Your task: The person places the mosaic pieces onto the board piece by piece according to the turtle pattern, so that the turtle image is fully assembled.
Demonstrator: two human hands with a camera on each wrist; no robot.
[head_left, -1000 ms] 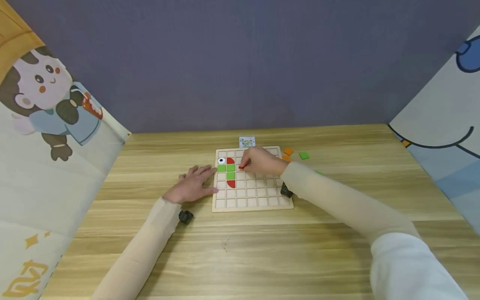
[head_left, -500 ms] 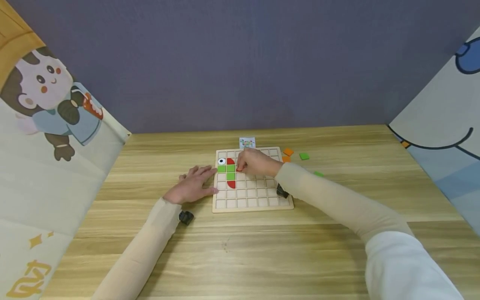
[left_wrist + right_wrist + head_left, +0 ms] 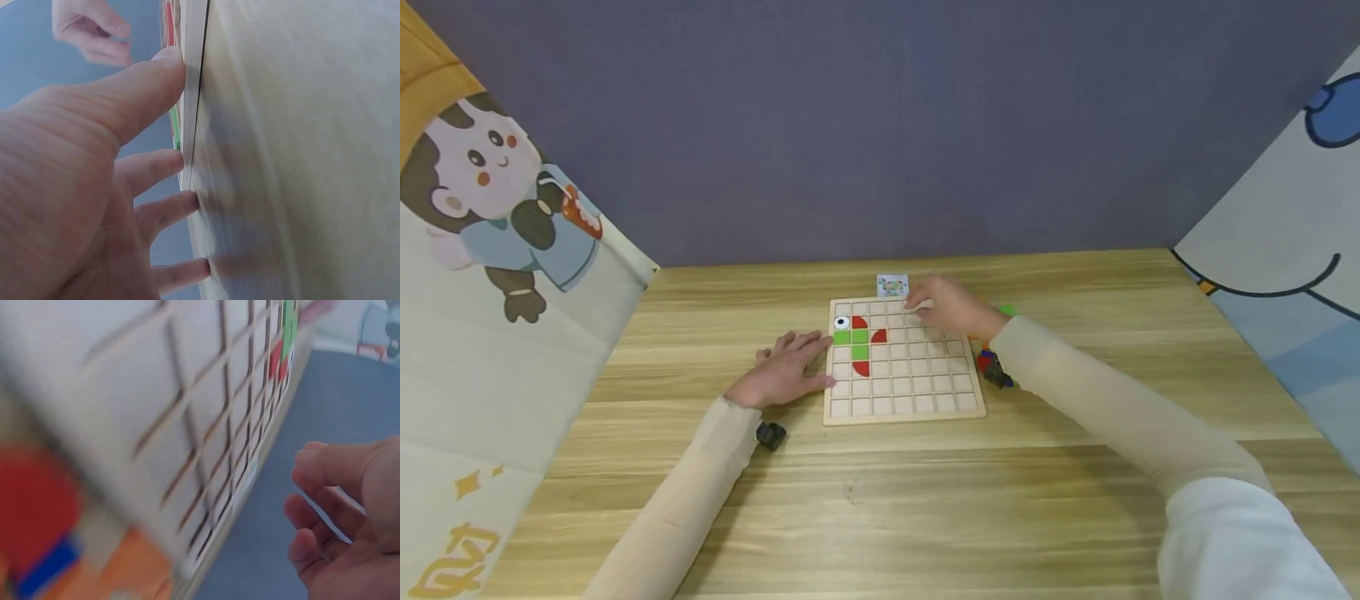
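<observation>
We see the right hand (image 3: 955,307) above the far part of the pale wooden gridded board (image 3: 904,419), its fingers loosely bent and, as far as the right wrist view shows, holding nothing. What counts, we judge, is which way the loose pieces lie: to the right of these fingers and nearer the person, just off the board on the wood-grain desk (image 3: 925,517). There we make out a flat orange piece (image 3: 134,565), a red piece (image 3: 31,506) and a blue piece (image 3: 50,565), too blurred for us to read any long axis. Left of the same fingers, and nearer the person, a flat red quarter-circle tile (image 3: 878,336) sits in a cell. Our left hand (image 3: 786,368), fingers straight and spread, touches the board's left edge, so the right hand is nearer the loose pieces.
</observation>
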